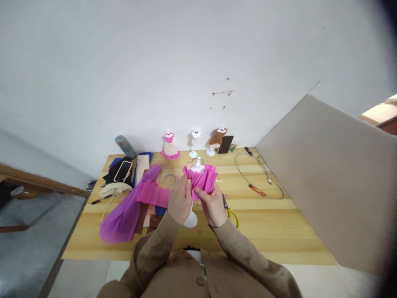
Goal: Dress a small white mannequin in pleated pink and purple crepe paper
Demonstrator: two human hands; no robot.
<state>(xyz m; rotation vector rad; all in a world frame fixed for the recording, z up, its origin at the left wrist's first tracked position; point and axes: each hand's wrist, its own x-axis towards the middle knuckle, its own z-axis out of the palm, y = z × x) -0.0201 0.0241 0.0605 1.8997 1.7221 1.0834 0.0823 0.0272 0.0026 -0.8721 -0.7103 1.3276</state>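
Both hands meet over the middle of the pale wooden plank table [279,231], working a pleated strip of bright pink crepe paper [201,180] that fans out in stiff, ribbed folds around a small white mannequin bust on a round-footed stand [197,166]. The left hand [180,200] closes its fingers on the paper's left gathers, thumb pressed against the folds; the right hand [212,206] pinches the lower edge of the same ruffle between thumb and fingertips. The paper trails leftward as a flat pleated band [151,193] lying on the table, partly over a soft, sheer heap of purple tulle [124,217] that spills toward the near left edge. Behind it sit a stack of dark and cream folded sheets with a phone on top [123,170] and a clear ring of tape [170,179]. Along the wall stand three little dress-form figures: one in a pink skirt [170,148], one bare white [194,142], one in brown [217,138]. A thin looped grey cable [263,174] lies to the right, with bare wood about it up to a slanting grey board [328,178]. Yellow-handled scissors [233,215] lie just beside the right wrist.
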